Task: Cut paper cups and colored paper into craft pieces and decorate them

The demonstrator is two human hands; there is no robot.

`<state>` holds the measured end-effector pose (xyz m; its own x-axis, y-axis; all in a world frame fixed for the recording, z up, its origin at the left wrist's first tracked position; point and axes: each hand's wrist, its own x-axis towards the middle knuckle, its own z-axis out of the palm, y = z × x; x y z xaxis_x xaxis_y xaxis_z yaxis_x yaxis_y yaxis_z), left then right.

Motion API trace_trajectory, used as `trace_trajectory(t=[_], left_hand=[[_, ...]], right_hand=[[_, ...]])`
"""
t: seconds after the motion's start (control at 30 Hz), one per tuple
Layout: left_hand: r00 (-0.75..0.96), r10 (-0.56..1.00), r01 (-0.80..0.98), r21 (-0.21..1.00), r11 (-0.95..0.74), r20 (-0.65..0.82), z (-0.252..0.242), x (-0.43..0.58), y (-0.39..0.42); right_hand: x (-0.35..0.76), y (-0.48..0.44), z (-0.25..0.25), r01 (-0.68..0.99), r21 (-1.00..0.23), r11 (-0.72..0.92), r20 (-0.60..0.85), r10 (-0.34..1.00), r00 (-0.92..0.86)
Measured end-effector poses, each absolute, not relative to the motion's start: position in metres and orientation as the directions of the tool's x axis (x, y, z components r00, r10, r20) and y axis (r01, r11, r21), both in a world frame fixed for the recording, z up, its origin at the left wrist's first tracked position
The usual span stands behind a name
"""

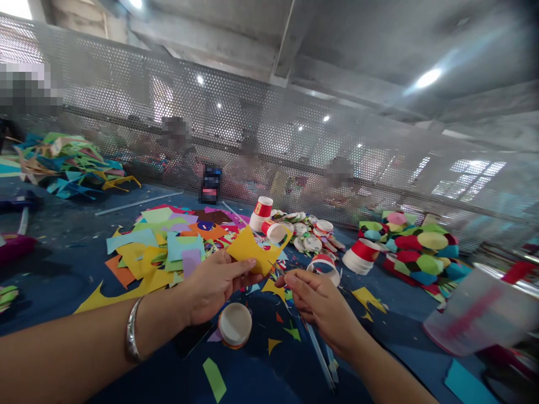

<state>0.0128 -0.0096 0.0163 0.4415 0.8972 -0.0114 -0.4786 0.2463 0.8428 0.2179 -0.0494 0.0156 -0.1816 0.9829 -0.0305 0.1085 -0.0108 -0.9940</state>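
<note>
A piece of yellow paper (255, 251) with curved cut edges is pinched between the thumb and fingers of my left hand (219, 283), which wears a silver bangle (132, 328). Close to the paper's lower right edge, my right hand (318, 303) has its fingers curled together. Something thin and dark shows at those fingertips, too small to name. Below my hands stands a white paper cup (234, 324) with its mouth up. Yellow paper scraps (274, 289) lie under the gap between the hands.
Coloured paper pieces (147, 247) spread on the left, with a heap of offcuts (69, 163) behind. Red and white cups (362, 255) and small discs (311, 235) lie ahead. Coloured paper shapes (421, 247) and a translucent container (475, 311) stand right. A phone (211, 184) leans on the perforated screen (269, 134).
</note>
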Motion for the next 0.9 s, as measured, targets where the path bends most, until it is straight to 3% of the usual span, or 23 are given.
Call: trace_trajectory(t=[0.17, 0.9], left_hand=[[0.568, 0.823, -0.403, 0.869, 0.286, -0.007, 0.0158, 0.0138, -0.014], [0.564, 0.825, -0.376, 0.882, 0.284, -0.026, 0.0156, 0.0124, -0.0161]], right_hand=[[0.2172, -0.049, 0.0152, 0.106, -0.994, -0.021, -0.042, 0.979, -0.2], [0.2168, -0.052, 0.0178, 0.183, -0.983, 0.028, -0.014, 0.975, -0.223]])
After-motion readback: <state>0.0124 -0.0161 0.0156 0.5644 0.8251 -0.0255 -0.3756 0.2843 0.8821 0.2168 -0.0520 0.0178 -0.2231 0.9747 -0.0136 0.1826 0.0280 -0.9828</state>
